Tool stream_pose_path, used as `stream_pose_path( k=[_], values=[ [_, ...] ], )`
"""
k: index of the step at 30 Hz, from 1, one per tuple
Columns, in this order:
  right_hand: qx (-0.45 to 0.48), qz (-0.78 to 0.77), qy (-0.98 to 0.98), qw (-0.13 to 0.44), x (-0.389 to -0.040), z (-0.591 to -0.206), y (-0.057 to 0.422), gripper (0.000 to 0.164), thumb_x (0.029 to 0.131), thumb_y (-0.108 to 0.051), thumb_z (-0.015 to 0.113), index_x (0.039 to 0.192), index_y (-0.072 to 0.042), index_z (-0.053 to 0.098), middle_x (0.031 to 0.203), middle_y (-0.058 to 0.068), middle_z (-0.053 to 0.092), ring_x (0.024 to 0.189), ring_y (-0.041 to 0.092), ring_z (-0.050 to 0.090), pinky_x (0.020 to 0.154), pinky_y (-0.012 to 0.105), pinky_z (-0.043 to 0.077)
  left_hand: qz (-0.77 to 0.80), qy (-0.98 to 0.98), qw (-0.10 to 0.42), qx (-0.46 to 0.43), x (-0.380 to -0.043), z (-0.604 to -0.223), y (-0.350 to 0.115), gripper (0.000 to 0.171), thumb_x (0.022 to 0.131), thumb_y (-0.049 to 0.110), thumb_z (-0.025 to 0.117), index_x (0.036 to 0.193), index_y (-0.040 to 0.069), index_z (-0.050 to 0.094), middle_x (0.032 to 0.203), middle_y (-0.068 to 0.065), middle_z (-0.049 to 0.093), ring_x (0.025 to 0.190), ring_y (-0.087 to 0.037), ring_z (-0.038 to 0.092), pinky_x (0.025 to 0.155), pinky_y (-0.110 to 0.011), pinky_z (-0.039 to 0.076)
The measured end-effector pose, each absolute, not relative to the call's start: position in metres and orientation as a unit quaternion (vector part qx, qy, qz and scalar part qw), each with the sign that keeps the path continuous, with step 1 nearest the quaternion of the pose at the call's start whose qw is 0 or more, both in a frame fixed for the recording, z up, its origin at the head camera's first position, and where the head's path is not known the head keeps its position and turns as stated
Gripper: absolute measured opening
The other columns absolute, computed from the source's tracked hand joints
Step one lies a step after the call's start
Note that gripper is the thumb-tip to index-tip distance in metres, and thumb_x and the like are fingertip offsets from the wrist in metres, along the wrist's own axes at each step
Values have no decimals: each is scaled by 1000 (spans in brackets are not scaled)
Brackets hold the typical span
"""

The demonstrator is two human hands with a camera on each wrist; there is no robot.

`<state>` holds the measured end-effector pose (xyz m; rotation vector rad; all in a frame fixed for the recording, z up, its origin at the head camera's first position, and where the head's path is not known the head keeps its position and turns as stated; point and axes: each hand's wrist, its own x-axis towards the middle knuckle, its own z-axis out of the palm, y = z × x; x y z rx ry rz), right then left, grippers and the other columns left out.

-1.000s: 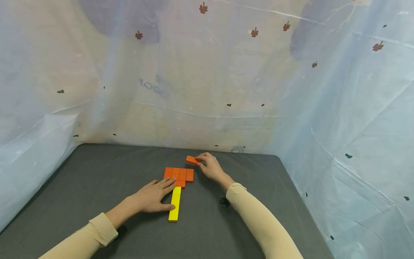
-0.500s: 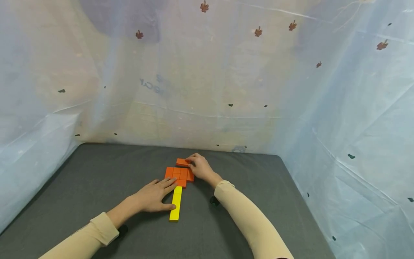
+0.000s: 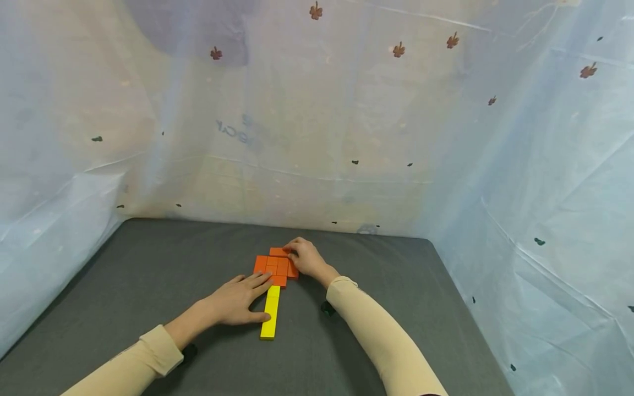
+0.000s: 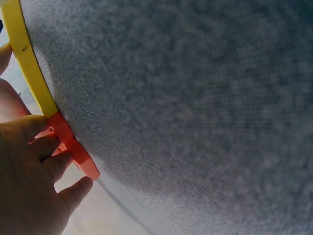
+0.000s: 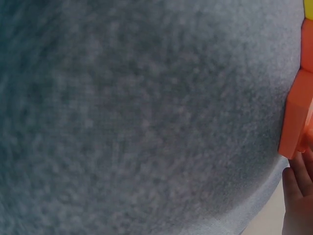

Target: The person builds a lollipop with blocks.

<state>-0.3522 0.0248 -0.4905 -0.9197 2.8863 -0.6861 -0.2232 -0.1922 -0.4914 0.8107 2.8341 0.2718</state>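
Observation:
Flat orange blocks (image 3: 281, 268) lie side by side on the dark cloth, with a strip of yellow blocks (image 3: 268, 329) running from them toward me. In the head view my left hand (image 3: 235, 301) rests on this layout, its spread fingertips at the orange blocks' left side and its thumb on the yellow strip. My right hand (image 3: 309, 260) pinches the right end of an orange block (image 3: 277, 252) lying crosswise along the far side of the others. Whether it touches them is too small to tell. The right wrist view catches only orange side faces (image 5: 295, 117) and some fingers.
The grey cloth-covered table (image 3: 163, 275) extends around the blocks on all sides. A translucent plastic sheet (image 3: 297, 137) with leaf marks hangs behind its far edge and along the sides.
My right hand has moved left with the orange block and brought it down toward me, to the far side of the layout. My left hand has stayed in place.

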Motion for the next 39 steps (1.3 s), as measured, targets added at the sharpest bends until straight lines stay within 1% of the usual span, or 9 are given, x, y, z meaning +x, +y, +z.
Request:
stream_pose_path(
  k=[4,9,14,19,22,28,39],
  values=[
    [-302,-221,927,19,-353,-492,24,29,106,-10,60,133,-11,71,135,9,63,124,26,62,106,40,52,88,954,90,272,-223,-492,-193,95,94,74,56,163,12,37,168,-11,32,154,-36,31,119,-65,29],
    [-300,-244,922,17,-353,-495,25,28,107,-9,59,132,-11,72,134,8,64,124,26,62,105,40,52,88,954,88,273,-223,-492,-193,95,94,74,56,163,12,37,169,-10,32,154,-35,31,119,-65,29],
    [-270,-299,915,20,-354,-498,25,28,108,-10,58,131,-11,73,135,9,66,125,26,62,106,42,52,89,954,87,273,-223,-492,-193,95,94,74,57,163,11,37,169,-11,32,154,-35,31,119,-65,29],
    [-239,-326,915,21,-356,-502,22,27,107,-12,60,130,-8,73,133,12,66,123,29,63,104,44,53,89,954,89,271,-223,-492,-193,95,94,73,57,163,11,37,169,-11,32,155,-35,31,119,-66,29],
    [-228,-324,918,24,-355,-503,19,27,107,-13,60,131,-8,73,132,12,67,122,29,63,104,44,53,88,954,90,271,-223,-491,-193,95,94,74,57,162,11,38,168,-11,32,155,-35,31,119,-65,30],
    [-224,-315,922,20,-352,-501,16,26,107,-12,60,128,-8,74,128,10,68,117,27,65,99,42,56,88,954,88,272,-223,-493,-193,95,94,73,57,162,11,38,168,-11,32,155,-35,31,119,-65,30],
    [-226,-330,916,32,-352,-499,20,28,107,-14,60,132,-9,72,133,11,65,121,28,63,103,44,54,86,955,91,270,-225,-492,-193,95,93,75,57,162,12,38,168,-11,33,155,-35,31,119,-66,29]
  ],
)
